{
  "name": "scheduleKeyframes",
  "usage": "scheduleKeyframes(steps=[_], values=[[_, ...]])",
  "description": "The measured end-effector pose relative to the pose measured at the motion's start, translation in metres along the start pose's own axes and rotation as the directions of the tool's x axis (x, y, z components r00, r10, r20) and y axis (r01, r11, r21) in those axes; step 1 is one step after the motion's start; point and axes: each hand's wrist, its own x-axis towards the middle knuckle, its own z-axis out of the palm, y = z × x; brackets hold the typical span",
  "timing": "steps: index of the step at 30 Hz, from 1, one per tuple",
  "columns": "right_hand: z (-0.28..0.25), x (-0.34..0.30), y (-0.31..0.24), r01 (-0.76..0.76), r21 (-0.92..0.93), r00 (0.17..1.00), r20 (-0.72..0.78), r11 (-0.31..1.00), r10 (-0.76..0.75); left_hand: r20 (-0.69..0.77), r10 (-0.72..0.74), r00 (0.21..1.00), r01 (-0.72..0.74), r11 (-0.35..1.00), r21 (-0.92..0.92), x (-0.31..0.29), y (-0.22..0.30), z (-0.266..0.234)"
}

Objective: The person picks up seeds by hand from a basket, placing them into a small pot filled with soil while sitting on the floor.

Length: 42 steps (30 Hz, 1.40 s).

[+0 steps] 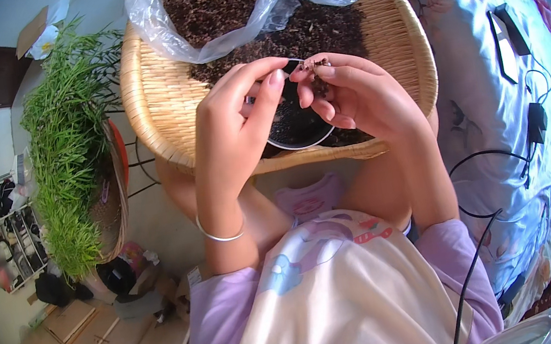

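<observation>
head view: only camera, looks straight down over the lap.
left hand [234,125]: raised over the bowl, thumb and forefinger tips pressed together at the right hand's tips. Seems to share the pinch on the same scrap; contact is too small to confirm. Other fingers curled loosely.
right hand [356,97]: thumb and forefinger pinch a small dark dried piece [318,65]; remaining fingers curl under, not clenched.
dried piece: held above the bowl's far rim, between the two sets of fingertips, clear of the tray.
handling (judgement): nearly weightless, dry, probably brittle and crumbly. Fingertip pinch only; hard squeeze likely breaks it. Not slippery. Best held at its thicker end so the thin end stays free.
bowl [293,124]: small, dark inside, pale rim, sits on the near part of the tray under both hands, partly hidden by them. Rigid; take by the rim.
woven tray [159,97]: round, pale wicker, rests across the knees. Light, slightly flexible, tips easily; loose dark dried bits [326,27] spread on its far half.
plastic bags [210,5]: two clear bags at the tray's far edge, open, holding more dark dried material. Limp and slippery.
bracelet [219,235]: thin silver band on the left wrist.
green plants [65,152]: bundle on another tray, left, well apart.
cables [527,129]: on the patterned cloth, right.
</observation>
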Motion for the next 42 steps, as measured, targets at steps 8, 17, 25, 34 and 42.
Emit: scheduleKeyframes(steps=[8,17,25,34,42], values=[[0.009,0.005,0.018,0.100,-0.112,0.991,-0.082,0.989,-0.109,-0.001,-0.052,0.999,0.049,0.952,-0.303,-0.009,-0.011,-0.001],[0.010,0.007,0.030,0.093,-0.239,0.984,-0.127,0.967,-0.126,-0.142,0.088,0.986,-0.084,0.996,0.030,-0.011,-0.010,0.007],[0.008,0.006,0.035,0.105,-0.295,0.981,-0.124,0.950,-0.148,-0.174,0.131,0.976,-0.112,0.987,0.114,-0.011,-0.015,0.011],[0.009,0.004,0.033,0.107,-0.309,0.981,-0.124,0.945,-0.152,-0.151,0.141,0.978,-0.133,0.989,0.064,-0.010,-0.013,0.010],[0.008,0.005,0.039,0.112,-0.573,0.967,-0.126,0.812,-0.223,-0.102,0.395,0.913,-0.340,0.874,0.347,-0.006,-0.024,0.012]])
